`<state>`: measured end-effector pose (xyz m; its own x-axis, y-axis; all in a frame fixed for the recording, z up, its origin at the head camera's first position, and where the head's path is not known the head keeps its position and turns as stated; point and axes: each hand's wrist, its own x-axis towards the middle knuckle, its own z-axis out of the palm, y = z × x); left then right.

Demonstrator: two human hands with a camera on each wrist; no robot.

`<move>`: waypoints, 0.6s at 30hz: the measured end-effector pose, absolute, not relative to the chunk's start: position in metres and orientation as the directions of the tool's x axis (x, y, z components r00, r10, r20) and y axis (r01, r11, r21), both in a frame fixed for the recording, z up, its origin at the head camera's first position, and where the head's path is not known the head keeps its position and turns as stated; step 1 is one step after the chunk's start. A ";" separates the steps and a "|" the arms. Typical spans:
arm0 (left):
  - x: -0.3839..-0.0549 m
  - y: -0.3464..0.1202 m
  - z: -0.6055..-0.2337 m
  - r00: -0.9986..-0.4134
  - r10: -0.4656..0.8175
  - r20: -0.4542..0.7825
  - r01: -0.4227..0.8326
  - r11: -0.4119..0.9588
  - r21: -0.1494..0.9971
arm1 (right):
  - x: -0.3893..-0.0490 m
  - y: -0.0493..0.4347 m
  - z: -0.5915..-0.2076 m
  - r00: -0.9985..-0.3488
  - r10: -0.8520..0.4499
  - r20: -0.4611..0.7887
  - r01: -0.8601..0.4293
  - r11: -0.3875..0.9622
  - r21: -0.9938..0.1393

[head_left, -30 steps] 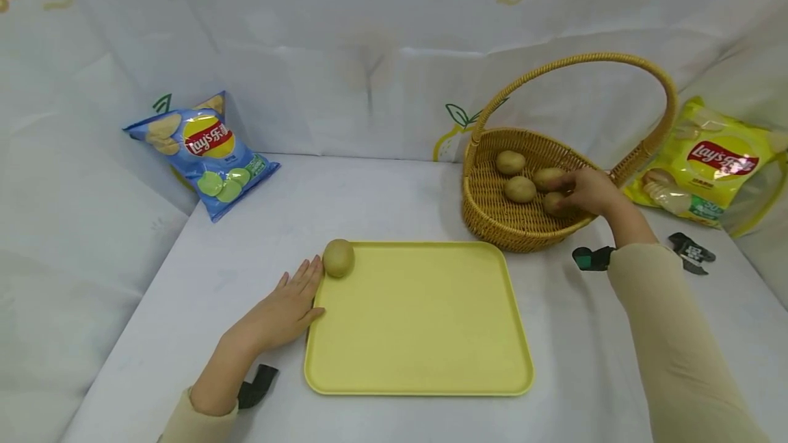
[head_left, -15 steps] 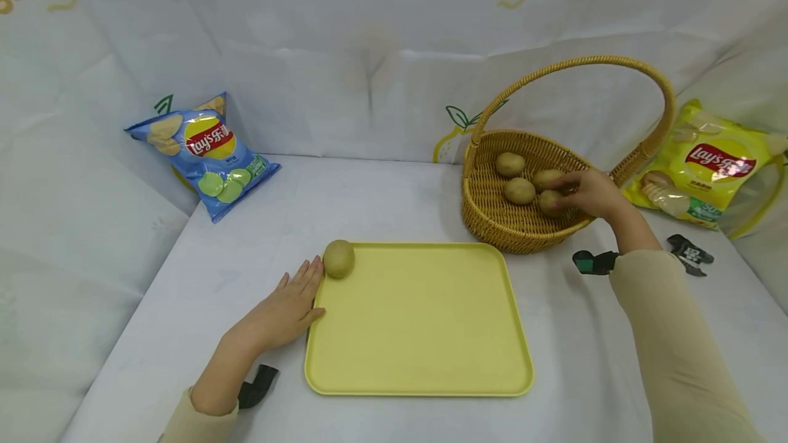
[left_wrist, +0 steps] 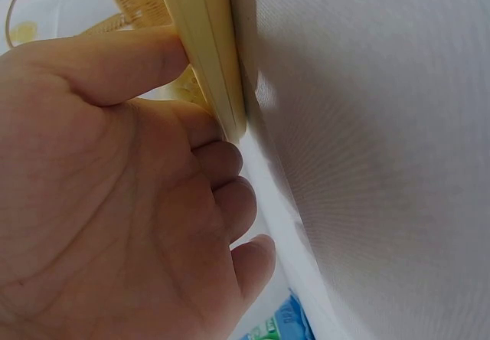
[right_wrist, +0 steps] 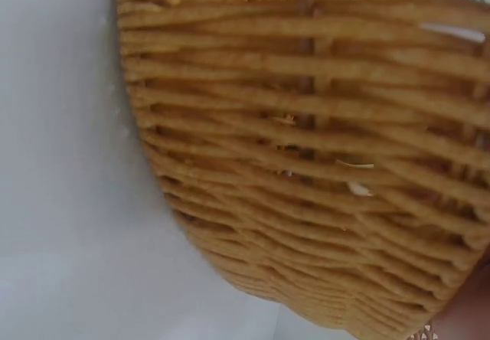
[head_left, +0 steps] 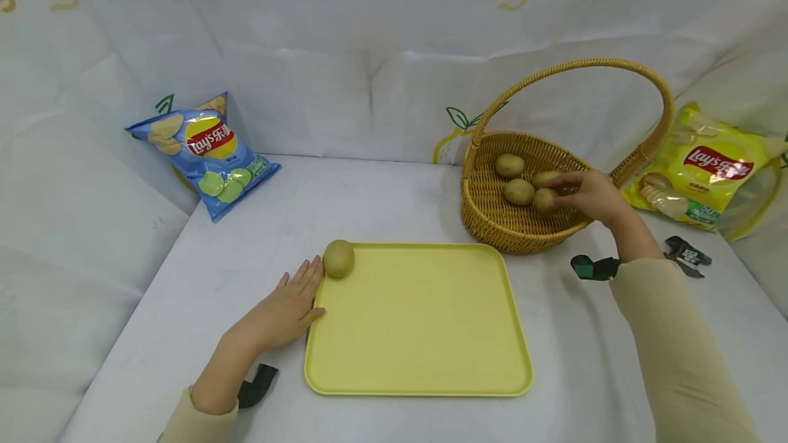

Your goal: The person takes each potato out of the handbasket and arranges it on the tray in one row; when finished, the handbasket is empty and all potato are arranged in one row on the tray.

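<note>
A yellow tray (head_left: 418,320) lies on the table, with one olive-brown kiwi (head_left: 338,258) at its far left corner. My left hand (head_left: 280,313) rests flat along the tray's left edge, fingers stretched toward that kiwi; in the left wrist view the thumb (left_wrist: 130,63) touches the rim. Inside the wicker basket (head_left: 492,227) at the back right sit several kiwis. My right hand (head_left: 594,195) reaches over the basket's right rim and pinches the nearest right kiwi (head_left: 544,200) between thumb and fingers. Another kiwi (head_left: 544,178) lies right behind it, partly covered by the fingers.
The basket's tall handle (head_left: 572,68) arches above the right hand. A blue chip bag (head_left: 212,156) leans at the back left, a yellow chip bag (head_left: 708,166) at the back right. The basket's woven wall (right_wrist: 306,125) fills the right wrist view.
The pinched kiwi has shifted slightly left inside the basket, toward the other kiwis, with the right hand's fingers on it. The left hand and the tray stay in place.
</note>
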<state>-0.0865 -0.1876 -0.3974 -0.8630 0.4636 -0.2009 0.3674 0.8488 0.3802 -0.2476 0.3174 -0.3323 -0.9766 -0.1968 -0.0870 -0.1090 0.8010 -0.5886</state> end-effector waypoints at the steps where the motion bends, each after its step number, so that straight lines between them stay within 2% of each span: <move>1: -0.087 -0.188 -0.397 -0.863 0.465 -0.200 0.369 0.848 0.380 | -0.247 0.317 -0.332 -0.977 -0.194 -0.089 -0.104 0.797 -0.595; 9: -0.087 -0.188 -0.397 -0.862 0.466 -0.201 0.370 0.848 0.378 | -0.241 0.310 -0.328 -0.979 -0.186 -0.083 -0.089 0.755 -0.650; 18: -0.086 -0.187 -0.396 -0.863 0.466 -0.198 0.369 0.847 0.383 | -0.232 0.297 -0.321 -0.977 -0.214 0.018 -0.167 0.706 -0.689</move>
